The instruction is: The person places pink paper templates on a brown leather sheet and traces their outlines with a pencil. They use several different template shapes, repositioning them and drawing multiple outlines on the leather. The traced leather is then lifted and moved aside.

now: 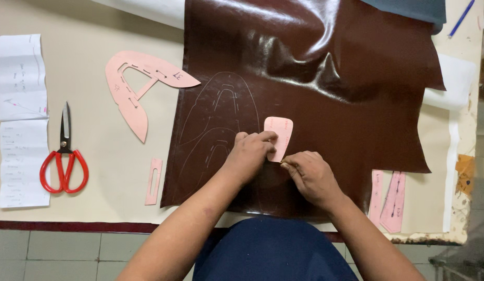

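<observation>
Small pink template (279,136), rounded at the top, lying flat on the glossy brown leather (325,88) near its front edge, long axis running away from the body. Left hand (249,154) pressed on the template's left side, fingers curled over its edge, pinning it down. Right hand (309,174) just right of the lower corner, fingers pinched together on what looks like a thin marking tool, tip touching the template's edge; the tool itself too small to make out. Both hands about equally near. Faint traced outlines on the leather left of the template. Leather shiny, creased at the back. On the cream worktop (96,156): large pink card pattern (138,88), narrow pink strip (153,181), red-handled scissors (64,156), folded paper (21,119), more pink pieces (388,195) at right.
</observation>
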